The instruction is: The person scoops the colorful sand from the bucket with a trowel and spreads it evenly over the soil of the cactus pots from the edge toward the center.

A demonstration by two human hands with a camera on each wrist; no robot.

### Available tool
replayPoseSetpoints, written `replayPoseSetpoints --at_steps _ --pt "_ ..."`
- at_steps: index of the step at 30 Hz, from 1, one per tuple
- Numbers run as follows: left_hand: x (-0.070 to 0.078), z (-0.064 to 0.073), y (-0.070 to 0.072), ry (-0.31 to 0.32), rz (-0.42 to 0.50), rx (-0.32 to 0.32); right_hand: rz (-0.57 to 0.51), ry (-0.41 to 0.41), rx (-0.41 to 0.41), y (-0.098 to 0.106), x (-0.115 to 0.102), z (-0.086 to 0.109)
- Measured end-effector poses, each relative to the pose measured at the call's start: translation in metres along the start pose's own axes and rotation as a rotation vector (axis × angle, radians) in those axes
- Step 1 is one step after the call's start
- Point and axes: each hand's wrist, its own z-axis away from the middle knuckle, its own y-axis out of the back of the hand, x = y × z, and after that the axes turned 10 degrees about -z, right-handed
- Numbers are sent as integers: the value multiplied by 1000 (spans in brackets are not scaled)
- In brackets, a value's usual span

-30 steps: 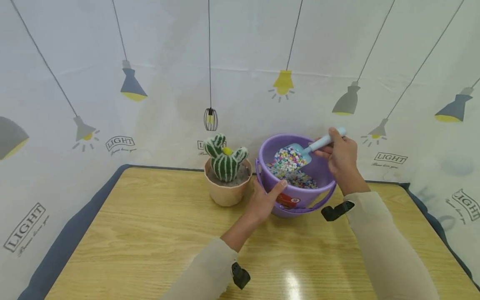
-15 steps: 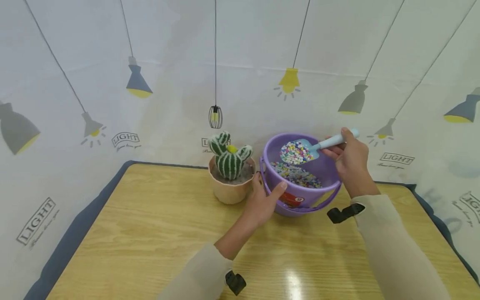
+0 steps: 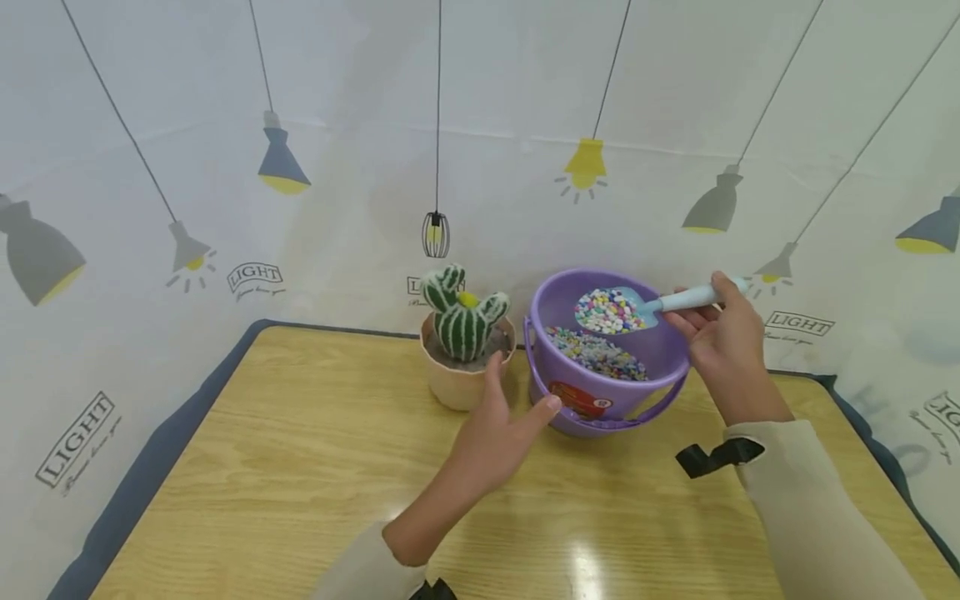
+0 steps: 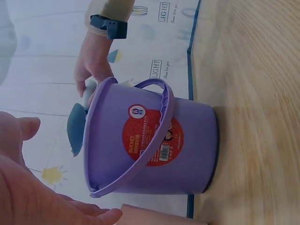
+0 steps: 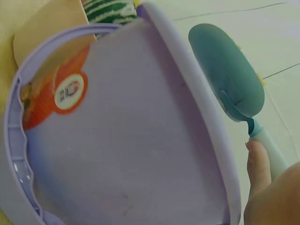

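Observation:
My right hand [image 3: 729, 350] grips the pale blue handle of a small scoop [image 3: 649, 308] over the purple bucket [image 3: 558, 367]. Multicoloured pebbles [image 3: 609, 312] heap the scoop's blade, and more of them lie inside the bucket. In the right wrist view the scoop's underside [image 5: 227, 70] shows above the bucket's rim. My left hand [image 3: 495, 437] is off the bucket, its fingers extended, in front of the gap between bucket and flowerpot. A green-and-white knitted cactus [image 3: 459, 329] stands in the peach flowerpot [image 3: 454, 383], to the bucket's left, with grey filling around it.
Both containers stand near the back edge of the wooden table [image 3: 315, 450]. Behind it hangs a pale cloth [image 3: 345, 192] printed with lamps. The bucket's purple carrying handle [image 4: 145, 159] hangs down over its front label. A wrist camera [image 3: 718, 457] is on my right sleeve.
My left hand has let go of the bucket's side and drawn back toward me. My right hand has raised the loaded scoop from the pebbles and moved it right.

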Motion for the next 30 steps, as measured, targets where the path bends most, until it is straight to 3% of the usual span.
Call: replayPoseSetpoints --at_steps 6,14,20,26,30 --pt "-3 8 14 16 -48 -2 -31 -30 5 4 -1 7" --pt "-7 12 31 22 -42 48 -134 -76 6 8 0 19" --pt "-14 10 38 15 -102 153 -162 -91 21 14 3 30" --pt "-24 2 41 -59 -208 314 -197 -85 14 20 6 41" --pt "-31 -6 42 -56 -228 362 -248 -101 4 24 8 48"
